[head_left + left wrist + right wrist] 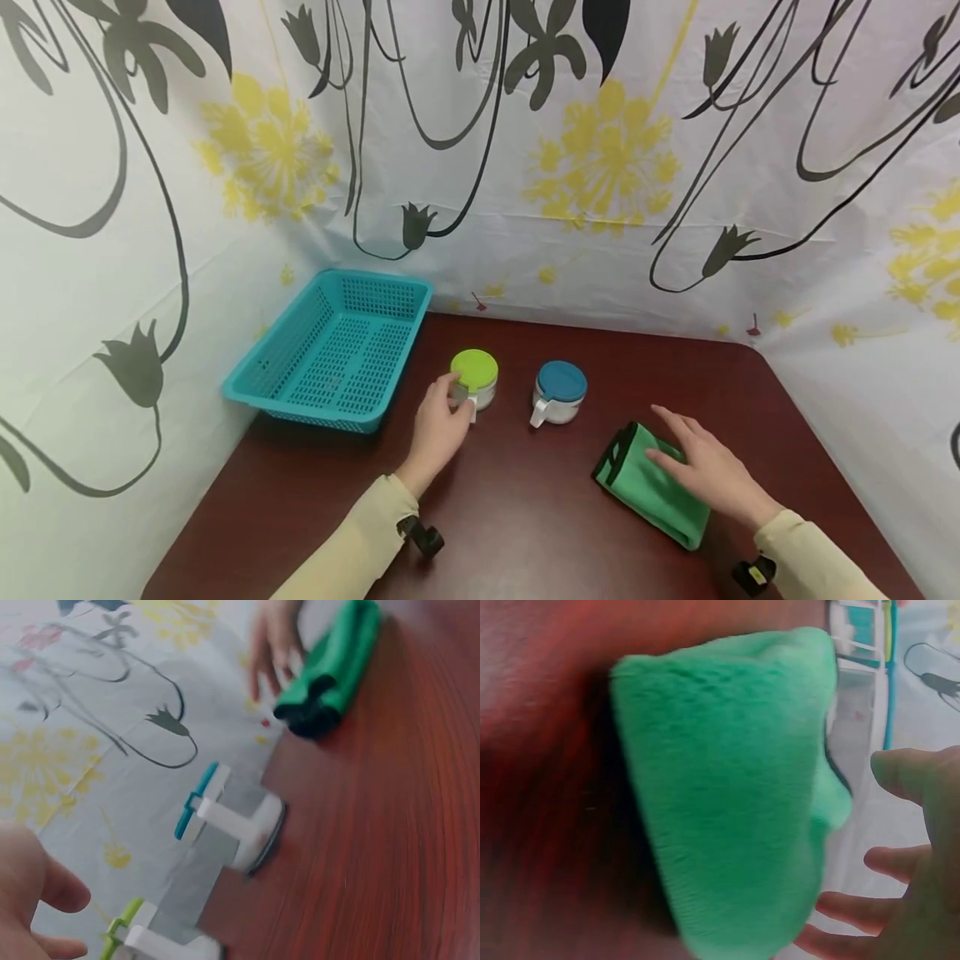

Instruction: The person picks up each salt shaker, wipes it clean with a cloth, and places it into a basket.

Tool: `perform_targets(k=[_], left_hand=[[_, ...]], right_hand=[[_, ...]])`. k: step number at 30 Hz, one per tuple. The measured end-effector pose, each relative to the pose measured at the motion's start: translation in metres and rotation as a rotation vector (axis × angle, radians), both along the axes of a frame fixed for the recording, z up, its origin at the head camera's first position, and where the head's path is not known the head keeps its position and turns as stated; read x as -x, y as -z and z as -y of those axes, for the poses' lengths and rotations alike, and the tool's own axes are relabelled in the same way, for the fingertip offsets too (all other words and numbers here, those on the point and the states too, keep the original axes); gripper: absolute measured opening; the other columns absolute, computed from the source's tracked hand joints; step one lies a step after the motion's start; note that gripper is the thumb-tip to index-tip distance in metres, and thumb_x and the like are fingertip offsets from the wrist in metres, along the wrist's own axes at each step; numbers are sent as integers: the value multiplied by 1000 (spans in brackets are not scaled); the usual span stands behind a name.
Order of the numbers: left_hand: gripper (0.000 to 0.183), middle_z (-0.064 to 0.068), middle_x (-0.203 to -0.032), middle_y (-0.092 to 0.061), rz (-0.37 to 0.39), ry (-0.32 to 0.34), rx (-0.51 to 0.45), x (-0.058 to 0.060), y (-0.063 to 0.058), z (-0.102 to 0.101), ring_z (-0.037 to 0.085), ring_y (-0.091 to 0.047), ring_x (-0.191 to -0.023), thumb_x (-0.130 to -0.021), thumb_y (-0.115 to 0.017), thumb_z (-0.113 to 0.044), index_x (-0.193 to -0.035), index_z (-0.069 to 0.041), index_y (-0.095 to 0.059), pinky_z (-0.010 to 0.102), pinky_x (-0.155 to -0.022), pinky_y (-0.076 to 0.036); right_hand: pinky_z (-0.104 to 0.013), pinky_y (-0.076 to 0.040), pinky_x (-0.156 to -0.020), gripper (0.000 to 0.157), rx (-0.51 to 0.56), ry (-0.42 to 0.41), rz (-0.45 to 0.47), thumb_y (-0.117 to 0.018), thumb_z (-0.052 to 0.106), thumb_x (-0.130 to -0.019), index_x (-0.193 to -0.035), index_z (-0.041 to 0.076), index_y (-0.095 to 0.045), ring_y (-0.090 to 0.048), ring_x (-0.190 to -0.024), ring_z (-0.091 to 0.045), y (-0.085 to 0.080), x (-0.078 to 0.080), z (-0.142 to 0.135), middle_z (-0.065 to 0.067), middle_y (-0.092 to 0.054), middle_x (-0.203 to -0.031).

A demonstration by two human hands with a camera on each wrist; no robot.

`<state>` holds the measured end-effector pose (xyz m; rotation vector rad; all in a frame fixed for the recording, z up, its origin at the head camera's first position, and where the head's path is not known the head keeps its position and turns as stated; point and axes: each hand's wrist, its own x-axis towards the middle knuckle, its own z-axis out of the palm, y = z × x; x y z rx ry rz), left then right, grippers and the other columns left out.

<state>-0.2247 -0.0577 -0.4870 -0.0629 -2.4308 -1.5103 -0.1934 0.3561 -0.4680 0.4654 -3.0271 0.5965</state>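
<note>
A clear jar with a lime-green lid [474, 370] and a white handle stands on the table. My left hand [442, 421] is beside it, fingertips by the lid and handle; in the left wrist view the thumb and a finger [66, 889] are spread apart beside the lid. To its right is a similar jar with a blue lid [562, 382], its white handle [229, 819] facing me. Over a folded green towel [660, 492] with black edging hovers my right hand [708, 467], fingers spread. The towel [727, 787] fills the middle of the right wrist view.
A turquoise plastic basket [348, 367] with slotted sides sits at the table's back left. The dark red-brown table [510, 517] is bordered by a white curtain [480, 192] printed with grey and yellow flowers. Dark wrist cameras [422, 536] sit at both cuffs.
</note>
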Motion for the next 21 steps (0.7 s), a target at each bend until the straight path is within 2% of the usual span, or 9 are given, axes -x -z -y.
perform_targets(k=[2, 5, 9, 13, 21], left_hand=[[44, 16, -120, -61, 79, 10, -130, 1, -1, 0, 30, -64, -99, -94, -64, -13, -136, -6, -55, 41, -77, -56], [37, 16, -115, -61, 185, 28, -313, 2, 0, 0, 36, -64, -100, -94, -62, -12, -130, -5, -56, 42, -75, -58], [30, 17, -113, -61, 281, 38, -475, 6, 3, 1, 39, -62, -107, -94, -60, -12, -123, -3, -56, 45, -76, -59], [28, 16, -115, -62, 321, 35, -535, 10, 6, 1, 37, -61, -109, -94, -59, -13, -120, -3, -58, 47, -78, -59], [20, 16, -105, -64, 315, -11, -536, 13, 11, -1, 32, -62, -96, -93, -62, -13, -110, -2, -65, 47, -78, -58]], right_hand=[[-62, -49, -80, 75, 3, 6, 9, -58, 55, -97, -158, 21, -31, -53, -123, -43, 4, -2, -2, -20, -42, -148], [-60, -50, -80, 73, 8, 12, 17, -58, 55, -97, -156, 19, -36, -56, -121, -41, 8, -5, -2, -18, -45, -147], [-60, -50, -80, 74, 1, 18, 32, -58, 57, -96, -153, 15, -40, -57, -119, -41, 12, -2, -1, -18, -48, -144], [-59, -49, -81, 75, -15, 21, 48, -58, 60, -95, -151, 12, -42, -57, -118, -44, 15, -1, 0, -21, -50, -141], [-65, -46, -85, 76, -59, 22, 33, -57, 61, -95, -148, 8, -47, -50, -125, -49, 23, -1, -1, -25, -51, -141]])
